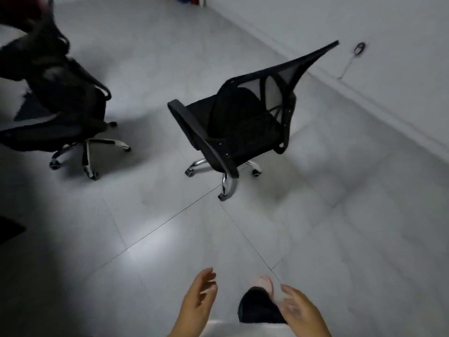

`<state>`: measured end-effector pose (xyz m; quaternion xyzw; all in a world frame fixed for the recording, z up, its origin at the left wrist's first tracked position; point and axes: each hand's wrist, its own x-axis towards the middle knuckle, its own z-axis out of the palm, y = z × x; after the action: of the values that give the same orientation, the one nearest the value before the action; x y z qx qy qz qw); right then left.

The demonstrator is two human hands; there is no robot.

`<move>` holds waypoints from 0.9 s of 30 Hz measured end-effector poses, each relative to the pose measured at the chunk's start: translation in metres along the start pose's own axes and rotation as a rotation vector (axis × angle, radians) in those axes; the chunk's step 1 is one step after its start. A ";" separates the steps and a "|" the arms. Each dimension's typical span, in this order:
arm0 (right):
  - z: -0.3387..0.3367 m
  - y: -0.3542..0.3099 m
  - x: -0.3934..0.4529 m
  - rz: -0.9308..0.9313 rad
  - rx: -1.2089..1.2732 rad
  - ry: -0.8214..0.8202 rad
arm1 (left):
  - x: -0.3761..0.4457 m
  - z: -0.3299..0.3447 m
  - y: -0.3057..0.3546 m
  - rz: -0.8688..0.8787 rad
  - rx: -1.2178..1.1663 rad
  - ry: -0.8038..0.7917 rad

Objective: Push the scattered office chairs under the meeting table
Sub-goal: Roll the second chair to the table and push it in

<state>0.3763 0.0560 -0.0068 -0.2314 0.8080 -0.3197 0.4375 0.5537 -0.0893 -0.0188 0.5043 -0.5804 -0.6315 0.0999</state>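
Both hands, left hand (199, 296) and right hand (297, 310), are open and empty, well short of the black mesh-back office chair (239, 125) ahead on the grey tiled floor (158, 227). No readable writing.

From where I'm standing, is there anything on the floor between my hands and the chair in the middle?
Nothing visible does. Bare tile floor lies between the left hand, the right hand and the middle chair. The other chair stands off to the left, apart from that path. The meeting table is not in view.
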 end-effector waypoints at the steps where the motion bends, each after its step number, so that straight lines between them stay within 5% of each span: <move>1: -0.020 0.006 0.010 0.040 0.004 0.021 | 0.017 0.018 0.012 0.000 0.017 -0.022; 10: -0.193 -0.019 0.142 -0.010 0.033 0.232 | 0.153 0.145 0.166 0.242 0.123 -0.168; 18: -0.259 -0.062 0.248 -0.001 0.147 0.300 | 0.288 0.195 0.252 0.229 0.169 -0.208; 27: -0.378 -0.089 0.357 -0.001 0.254 0.429 | 0.408 0.292 0.384 0.411 0.225 -0.355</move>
<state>-0.1203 -0.1200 0.0140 -0.1019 0.8355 -0.4607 0.2815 -0.0346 -0.3127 0.0353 0.2657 -0.7450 -0.6082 0.0662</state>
